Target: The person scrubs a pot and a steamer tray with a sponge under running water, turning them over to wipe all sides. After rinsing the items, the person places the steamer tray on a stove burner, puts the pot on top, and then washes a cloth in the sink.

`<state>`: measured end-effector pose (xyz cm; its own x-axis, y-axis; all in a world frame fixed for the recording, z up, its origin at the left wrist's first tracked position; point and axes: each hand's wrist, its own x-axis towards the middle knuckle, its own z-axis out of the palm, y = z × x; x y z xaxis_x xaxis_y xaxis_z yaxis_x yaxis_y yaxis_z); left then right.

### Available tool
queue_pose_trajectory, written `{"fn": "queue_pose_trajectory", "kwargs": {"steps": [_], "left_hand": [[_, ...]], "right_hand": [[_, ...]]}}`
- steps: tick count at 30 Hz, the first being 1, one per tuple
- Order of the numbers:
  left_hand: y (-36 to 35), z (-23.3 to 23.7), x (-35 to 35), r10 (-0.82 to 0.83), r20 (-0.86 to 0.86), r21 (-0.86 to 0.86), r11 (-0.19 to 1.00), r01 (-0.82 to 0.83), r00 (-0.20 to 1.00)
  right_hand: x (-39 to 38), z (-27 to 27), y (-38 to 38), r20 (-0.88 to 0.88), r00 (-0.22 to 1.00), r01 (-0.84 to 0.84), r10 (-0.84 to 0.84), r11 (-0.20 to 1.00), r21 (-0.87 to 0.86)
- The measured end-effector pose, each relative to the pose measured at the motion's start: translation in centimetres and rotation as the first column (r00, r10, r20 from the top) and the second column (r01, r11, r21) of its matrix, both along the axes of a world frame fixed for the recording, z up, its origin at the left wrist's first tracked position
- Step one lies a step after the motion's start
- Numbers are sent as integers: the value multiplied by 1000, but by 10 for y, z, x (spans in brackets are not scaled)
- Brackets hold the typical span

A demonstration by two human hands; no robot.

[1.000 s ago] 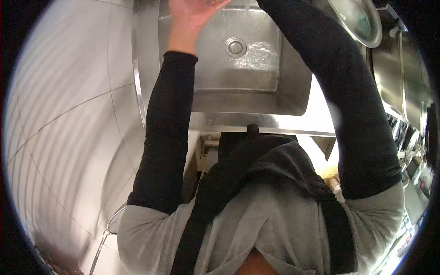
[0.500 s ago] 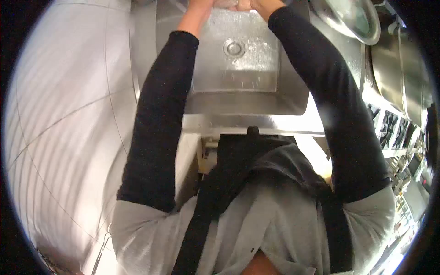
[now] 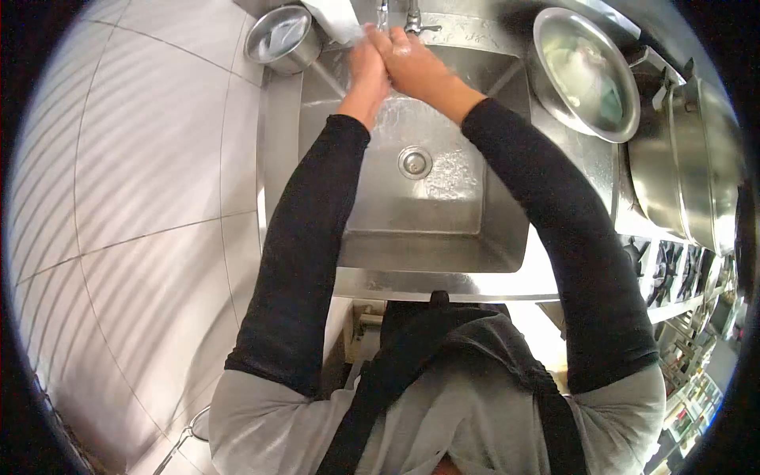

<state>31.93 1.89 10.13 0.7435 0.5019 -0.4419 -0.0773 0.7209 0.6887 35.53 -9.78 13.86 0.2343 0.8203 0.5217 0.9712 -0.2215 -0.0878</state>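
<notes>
My left hand point(image 3: 368, 73) and my right hand point(image 3: 412, 65) are pressed together over the far end of the steel sink point(image 3: 412, 253), just in front of the faucet point(image 3: 413, 17). Water from the spout seems to reach them. The right hand lies over the left, its fingers closed across it, with a little white foam on its back. The left hand's fingers are mostly hidden. No object shows between the hands. Below them, the round drain point(image 3: 415, 162) has water spread beside it.
A small steel pot point(image 3: 297, 59) stands beyond the sink at the left, near the tiled wall point(image 3: 158, 150). At the right are a steel bowl point(image 3: 625, 119) with pale contents in liquid, a large steel pot point(image 3: 665, 170) and a stove point(image 3: 669, 269).
The view has shifted, so the sink sits lower and the faucet and small pot show. Both hands are now fully in view, pressed together under the faucet.
</notes>
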Motion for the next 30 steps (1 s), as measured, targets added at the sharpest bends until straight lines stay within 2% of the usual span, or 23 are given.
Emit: {"fn": "queue_pose_trajectory", "kwargs": {"steps": [1,2,3,4,6,10,11,12,14,15,16,17,18,19,20,21,22,23,24,26,28,29,30], "left_hand": [[14,-7,-3,57,-121,686,726,42,991],[23,-16,-4,188,-168,985,61,159,968],[12,11,-10,228,-200,916,387,100,953],[6,27,-18,224,-204,917,386,105,953],[3,46,-30,159,-273,962,44,269,949],[18,28,-17,-89,-140,982,-143,126,986],[16,34,-12,-239,-214,964,-210,165,947],[13,23,-12,-384,-293,943,-268,198,875],[41,-60,7,-522,-327,943,-129,306,788],[35,-57,-10,-384,-460,811,187,555,801],[41,-105,-22,-398,-481,787,196,585,781],[50,-179,-37,-611,-493,776,14,630,620],[54,-254,-67,-770,-491,771,-168,614,407],[47,-328,-125,-800,-422,889,-273,367,427],[42,-371,-189,-800,-563,523,-151,839,208],[-3,-341,-204,-616,-704,2,-498,867,-353],[-43,-331,-216,-405,-729,-115,-723,681,-552],[-52,-345,-213,-405,-724,-123,-721,682,-559],[-61,-363,-214,-613,-687,-34,-509,860,-390],[-83,-389,-208,-830,-554,70,36,997,69],[-102,-397,-209,-725,-381,75,595,800,575],[-106,-401,-206,-730,-372,68,595,801,574],[-107,-393,-198,-820,-401,-71,473,878,409]], "right_hand": [[0,-1,8,-146,987,62,-66,998,-32],[-1,-3,16,-292,948,113,-129,991,-72],[-8,4,20,-425,886,144,-188,981,-134],[-14,5,14,-429,883,147,-191,980,-133],[-22,8,3,-493,868,104,-65,993,51],[25,-60,-2,-516,828,-239,219,971,29],[35,-56,-18,-899,430,-288,89,957,-43],[39,-53,-39,-987,-105,-361,-125,929,-79],[10,-16,-96,-964,112,-83,-242,964,-252],[7,-28,-121,-925,326,-83,-193,969,-232],[13,-42,-154,-842,522,-86,-134,974,-209],[12,-41,-184,-615,647,110,-451,853,-511],[28,-88,-223,-461,828,122,-319,905,-407],[49,-120,-266,-353,911,35,-213,894,-447],[45,-133,-271,-366,904,34,-223,888,-458],[35,-142,-277,-301,938,62,-172,938,-342],[37,-154,-292,-230,965,78,-126,976,-205],[32,-147,-288,-240,963,74,-123,976,-204],[25,-129,-277,-257,960,38,-113,959,-279],[27,-126,-276,-294,949,3,-115,934,-356],[25,-127,-281,-276,954,39,-118,961,-274],[30,-133,-282,-328,942,-1,-73,976,-218],[32,-129,-279,-319,945,-1,-71,975,-221]]}}
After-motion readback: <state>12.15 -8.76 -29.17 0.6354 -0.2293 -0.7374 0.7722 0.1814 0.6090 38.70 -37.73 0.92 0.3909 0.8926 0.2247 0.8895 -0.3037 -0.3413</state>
